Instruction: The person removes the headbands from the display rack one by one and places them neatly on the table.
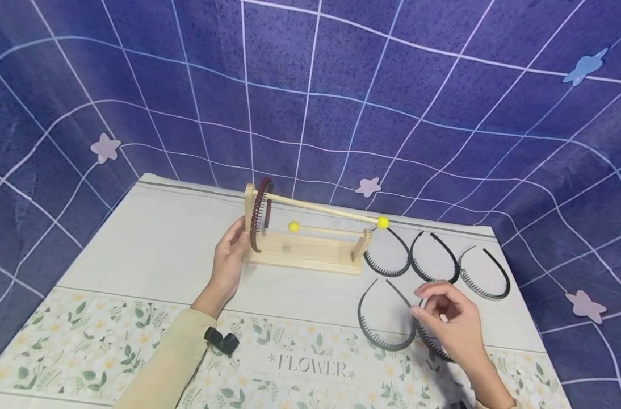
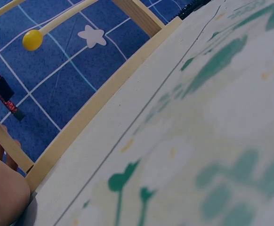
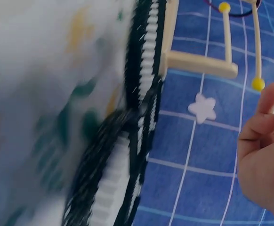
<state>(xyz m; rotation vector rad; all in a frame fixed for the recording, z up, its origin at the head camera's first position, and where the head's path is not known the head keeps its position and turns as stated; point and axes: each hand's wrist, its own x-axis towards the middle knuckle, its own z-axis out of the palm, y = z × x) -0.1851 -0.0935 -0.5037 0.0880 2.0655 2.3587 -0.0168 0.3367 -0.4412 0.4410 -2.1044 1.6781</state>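
A wooden rack (image 1: pixel 300 253) with two yellow-tipped dowels stands mid-table. A dark red toothed headband (image 1: pixel 257 218) hangs on the upper dowel by the rack's left post. My left hand (image 1: pixel 234 250) grips that left end, thumb up behind the post and fingers against its front. In the left wrist view the rack's base (image 2: pixel 94 113) and the left hand (image 2: pixel 3 188) show close up. My right hand (image 1: pixel 443 309) hovers with loosely curled fingers over a black headband (image 1: pixel 433 346), beside another black headband (image 1: pixel 377 335). It holds nothing in the right wrist view (image 3: pixel 264 155).
Three more black headbands (image 1: pixel 433 276) lie in a row right of the rack. A flowered tablecloth (image 1: pixel 137 255) covers the table, and a blue gridded backdrop (image 1: pixel 341 85) hangs behind. A black wrist camera (image 1: pixel 221 341) sits on my left sleeve.
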